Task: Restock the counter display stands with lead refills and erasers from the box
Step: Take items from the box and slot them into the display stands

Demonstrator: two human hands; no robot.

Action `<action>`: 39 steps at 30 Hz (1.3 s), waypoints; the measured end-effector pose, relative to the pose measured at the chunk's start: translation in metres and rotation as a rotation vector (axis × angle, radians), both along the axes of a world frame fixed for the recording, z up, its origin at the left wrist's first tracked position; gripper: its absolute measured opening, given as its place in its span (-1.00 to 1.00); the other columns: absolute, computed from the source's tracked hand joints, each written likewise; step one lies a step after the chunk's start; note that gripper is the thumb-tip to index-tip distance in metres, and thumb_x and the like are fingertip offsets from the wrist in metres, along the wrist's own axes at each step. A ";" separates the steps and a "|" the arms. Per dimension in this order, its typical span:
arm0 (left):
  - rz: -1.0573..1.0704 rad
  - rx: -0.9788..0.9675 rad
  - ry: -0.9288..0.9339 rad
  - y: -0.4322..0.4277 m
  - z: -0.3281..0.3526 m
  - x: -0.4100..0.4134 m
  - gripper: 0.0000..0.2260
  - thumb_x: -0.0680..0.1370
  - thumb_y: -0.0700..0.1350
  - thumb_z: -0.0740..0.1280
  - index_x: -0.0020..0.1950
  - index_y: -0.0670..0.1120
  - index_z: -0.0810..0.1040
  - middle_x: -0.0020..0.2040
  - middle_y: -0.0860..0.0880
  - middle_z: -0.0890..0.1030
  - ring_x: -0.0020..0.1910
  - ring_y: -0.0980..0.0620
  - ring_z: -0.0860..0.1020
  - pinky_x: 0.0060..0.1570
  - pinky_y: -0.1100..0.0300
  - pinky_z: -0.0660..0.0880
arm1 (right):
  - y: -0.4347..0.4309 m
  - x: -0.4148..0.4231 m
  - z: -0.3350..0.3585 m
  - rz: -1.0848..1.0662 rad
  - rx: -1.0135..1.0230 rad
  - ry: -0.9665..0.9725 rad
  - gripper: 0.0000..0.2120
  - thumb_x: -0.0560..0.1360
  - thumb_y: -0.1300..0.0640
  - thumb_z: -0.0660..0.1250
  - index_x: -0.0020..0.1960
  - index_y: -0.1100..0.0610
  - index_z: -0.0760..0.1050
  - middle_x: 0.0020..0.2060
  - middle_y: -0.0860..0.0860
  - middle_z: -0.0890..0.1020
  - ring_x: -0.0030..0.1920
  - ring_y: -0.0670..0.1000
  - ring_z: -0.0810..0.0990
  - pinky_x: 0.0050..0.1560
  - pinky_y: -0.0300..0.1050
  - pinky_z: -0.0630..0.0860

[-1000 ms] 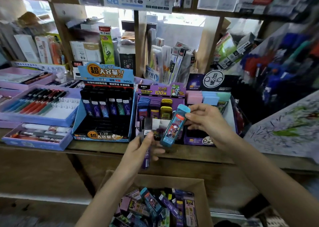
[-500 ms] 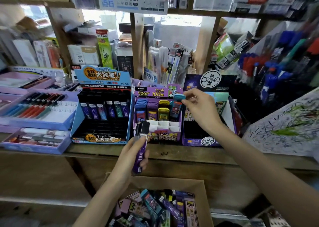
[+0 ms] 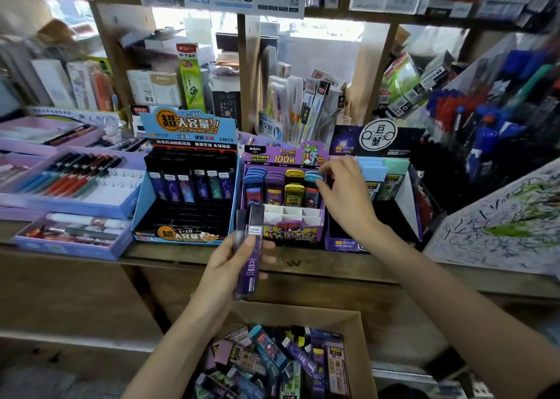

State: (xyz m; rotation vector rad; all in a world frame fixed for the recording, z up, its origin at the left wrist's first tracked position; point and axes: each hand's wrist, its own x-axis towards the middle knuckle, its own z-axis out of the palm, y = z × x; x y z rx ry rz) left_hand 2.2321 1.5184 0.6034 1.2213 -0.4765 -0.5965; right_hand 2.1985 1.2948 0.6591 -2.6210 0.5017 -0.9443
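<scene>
Overhead, stocked shelves (image 3: 246, 74) crowd the wooden counter (image 3: 303, 266) bearing display stands (image 3: 188, 131).

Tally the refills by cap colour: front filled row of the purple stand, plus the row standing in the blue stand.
Purple stand, front filled row:
blue refill: 1
purple refill: 1
yellow refill: 1
teal refill: 1, right fingers on its cap
Blue stand:
dark refills: 6
Total: 10

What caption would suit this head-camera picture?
Right hand holds a teal refill in the purple stand while the left hand holds purple refills above the box.
</scene>
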 end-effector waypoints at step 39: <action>0.445 0.122 -0.102 0.135 -0.009 0.079 -0.85 0.57 -0.06 0.24 -0.12 -0.06 0.56 -0.38 0.08 0.54 -0.40 0.13 0.51 -0.36 0.26 0.44 | 0.127 0.125 0.020 0.315 0.290 -0.065 -0.76 0.50 0.21 0.37 0.15 0.25 0.55 -0.15 -0.02 0.51 -0.09 -0.03 0.51 0.12 0.00 0.52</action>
